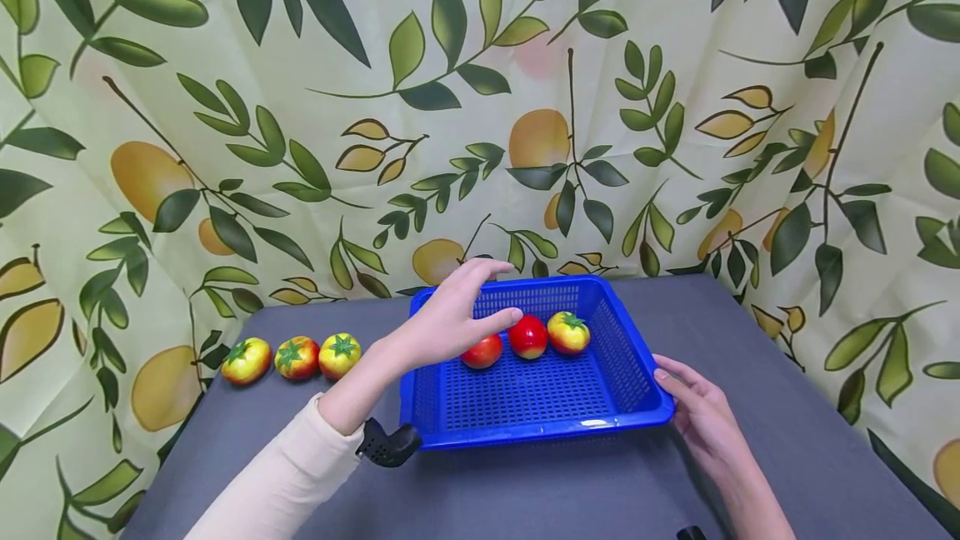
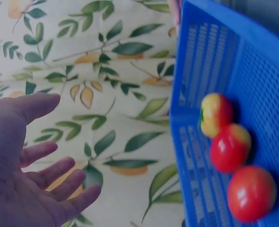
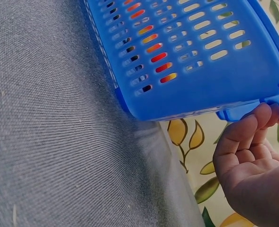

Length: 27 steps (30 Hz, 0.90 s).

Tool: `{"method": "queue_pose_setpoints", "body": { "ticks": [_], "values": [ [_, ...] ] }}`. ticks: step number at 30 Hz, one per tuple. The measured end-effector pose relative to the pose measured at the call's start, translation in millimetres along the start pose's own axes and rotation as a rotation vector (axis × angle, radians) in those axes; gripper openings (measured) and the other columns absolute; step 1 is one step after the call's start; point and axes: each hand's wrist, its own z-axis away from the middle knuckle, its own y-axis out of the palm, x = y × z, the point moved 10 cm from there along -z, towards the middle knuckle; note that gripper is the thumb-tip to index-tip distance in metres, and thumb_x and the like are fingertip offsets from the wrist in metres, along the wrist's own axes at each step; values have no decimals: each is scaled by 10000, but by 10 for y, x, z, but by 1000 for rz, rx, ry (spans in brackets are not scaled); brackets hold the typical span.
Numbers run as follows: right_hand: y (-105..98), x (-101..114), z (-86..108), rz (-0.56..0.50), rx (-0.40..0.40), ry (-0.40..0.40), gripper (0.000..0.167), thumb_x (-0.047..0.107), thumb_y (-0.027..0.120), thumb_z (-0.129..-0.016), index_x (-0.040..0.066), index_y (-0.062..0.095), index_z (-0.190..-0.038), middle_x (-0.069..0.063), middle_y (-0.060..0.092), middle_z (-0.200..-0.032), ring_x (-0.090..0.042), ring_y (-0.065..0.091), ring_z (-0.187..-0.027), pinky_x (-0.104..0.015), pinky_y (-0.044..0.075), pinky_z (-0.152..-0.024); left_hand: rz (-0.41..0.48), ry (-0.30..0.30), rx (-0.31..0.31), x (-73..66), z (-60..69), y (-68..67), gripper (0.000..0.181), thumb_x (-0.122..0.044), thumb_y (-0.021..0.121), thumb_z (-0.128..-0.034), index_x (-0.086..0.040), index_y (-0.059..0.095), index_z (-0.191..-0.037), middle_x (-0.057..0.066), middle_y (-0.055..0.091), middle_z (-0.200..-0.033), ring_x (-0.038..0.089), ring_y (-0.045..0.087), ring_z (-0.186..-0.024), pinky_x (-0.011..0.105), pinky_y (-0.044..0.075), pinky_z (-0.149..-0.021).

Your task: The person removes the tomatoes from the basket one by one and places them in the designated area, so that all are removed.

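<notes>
My right hand (image 1: pixel 705 419) pinches basket (image 1: pixel 540 431): steady does it! Left hand (image 1: pixel 444 319) spread, empty, best lifted clear of fruit (image 1: pixel 528 337).

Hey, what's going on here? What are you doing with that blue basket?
A person's right hand is holding the right end of the blue basket by its rim. The left hand is above the basket with its fingers spread, holding nothing. Three red and yellow fruits lie inside the basket. Three more fruits with green tops sit in a row on the gray table, to the left of the basket.
</notes>
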Motion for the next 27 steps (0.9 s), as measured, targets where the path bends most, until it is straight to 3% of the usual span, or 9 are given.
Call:
{"method": "queue_pose_setpoints", "body": {
  "ticks": [5, 11, 17, 27],
  "values": [
    [4, -13, -7, -1, -2, 8, 211, 201, 618, -992, 173, 644, -1200, -37, 714, -1070, -172, 697, -903, -302, 562, -754, 33, -9, 44, 29, -130, 202, 570, -351, 674, -940, -88, 486, -1409, 40, 483, -1392, 198, 438, -1281, 403, 384, -1037],
    [-5, -29, -13, 4, -17, 22, 253, 218, 632, -984, 150, 621, -1228, -37, 713, -1079, -181, 697, -917, -311, 561, -768, 115, -96, 81, 295, -295, 414, 583, -349, 674, -939, -73, 477, -1414, 88, 494, -1395, 251, 464, -1276, 419, 410, -1011],
    [-14, -33, -17, 8, -26, 29, 225, 220, 636, -981, 175, 636, -1201, -29, 714, -1077, -174, 695, -914, -305, 560, -767, 212, -171, 145, 514, -457, 712, 587, -340, 680, -936, -74, 465, -1414, 82, 523, -1383, 256, 472, -1286, 393, 397, -1034],
    [-18, -29, -5, -23, -7, 7, 182, 193, 618, -992, 189, 672, -1165, -42, 714, -1085, -180, 696, -926, -309, 560, -770, 336, -284, 131, 796, -658, 1184, 592, -319, 694, -929, -45, 463, -1401, 156, 542, -1352, 279, 516, -1240, 401, 435, -1001]
  ]
}}
